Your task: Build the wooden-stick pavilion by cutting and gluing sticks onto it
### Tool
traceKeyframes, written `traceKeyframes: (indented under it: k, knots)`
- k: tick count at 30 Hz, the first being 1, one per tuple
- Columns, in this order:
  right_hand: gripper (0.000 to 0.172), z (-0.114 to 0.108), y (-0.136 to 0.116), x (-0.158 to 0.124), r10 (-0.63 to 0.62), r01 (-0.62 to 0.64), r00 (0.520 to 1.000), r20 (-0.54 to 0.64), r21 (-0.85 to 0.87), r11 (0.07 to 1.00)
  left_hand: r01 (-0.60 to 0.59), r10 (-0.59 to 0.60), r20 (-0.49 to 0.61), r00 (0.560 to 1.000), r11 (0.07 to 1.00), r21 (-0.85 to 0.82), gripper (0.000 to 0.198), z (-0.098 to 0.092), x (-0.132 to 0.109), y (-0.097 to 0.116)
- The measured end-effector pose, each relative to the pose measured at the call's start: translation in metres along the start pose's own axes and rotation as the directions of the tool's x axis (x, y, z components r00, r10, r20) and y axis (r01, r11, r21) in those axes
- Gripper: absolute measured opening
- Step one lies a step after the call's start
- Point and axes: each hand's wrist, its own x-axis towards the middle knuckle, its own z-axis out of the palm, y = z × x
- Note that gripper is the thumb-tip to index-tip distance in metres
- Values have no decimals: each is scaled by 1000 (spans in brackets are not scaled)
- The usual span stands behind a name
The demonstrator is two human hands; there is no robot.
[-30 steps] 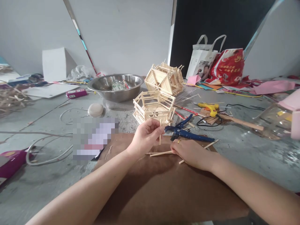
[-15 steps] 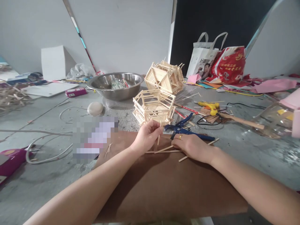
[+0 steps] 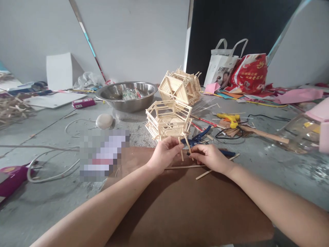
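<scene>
My left hand (image 3: 168, 152) pinches a short wooden stick (image 3: 182, 155) that points down from the fingertips. Close beside it, my right hand (image 3: 209, 157) pinches another wooden stick (image 3: 188, 144), slanted, its top leaning left. Both hands are above a brown board (image 3: 190, 206). A long thin stick (image 3: 183, 167) lies across the board below them, and another stick (image 3: 204, 174) rests partly under my right hand. Blue-handled cutters (image 3: 197, 136) lie just behind the hands, partly hidden by my right hand. Beyond stands an open six-sided stick frame (image 3: 168, 118).
Behind the frame sits a larger stick lantern shape (image 3: 177, 87), with a steel basin (image 3: 125, 106) to its left. A yellow glue gun (image 3: 230, 120) with a black cord lies to the right. A white round object (image 3: 104, 121) and a purple packet (image 3: 14, 178) are on the left.
My right hand has lifted a stick off the board and brought it upright beside the one in my left hand. The left hand has shifted slightly right and down.
</scene>
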Motion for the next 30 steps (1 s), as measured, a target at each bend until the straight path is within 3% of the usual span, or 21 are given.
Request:
traceKeyframes:
  k: [4, 12, 17, 24, 27, 30]
  knots:
    - [19, 4, -2, 1, -1, 1, 1000, 10, 17, 1000, -22, 19, 38, 999, 997, 79, 20, 6, 0, -5]
    - [19, 6, -4, 3, -59, 59, 998, -6, -9, 998, -77, 77, 8, 997, 970, 232, 18, 8, 0, -11]
    - [20, 6, -3, 3, -129, 128, 992, -10, -42, 991, -181, 153, 107, 983, 919, 351, 18, 8, -3, -8]
    - [14, 5, 1, 3, -220, 217, 975, 20, -262, 940, -282, 222, 178, 959, 831, 480, 20, 5, -6, -2]
    - [16, -5, 0, 1, -245, 233, 969, 14, -371, 899, -281, 212, 190, 959, 813, 510, 23, 4, -7, -1]
    - [21, -24, 0, -2, -237, 173, 970, -57, -525, 834, -274, 202, 195, 960, 819, 504, 24, 3, -7, -2]
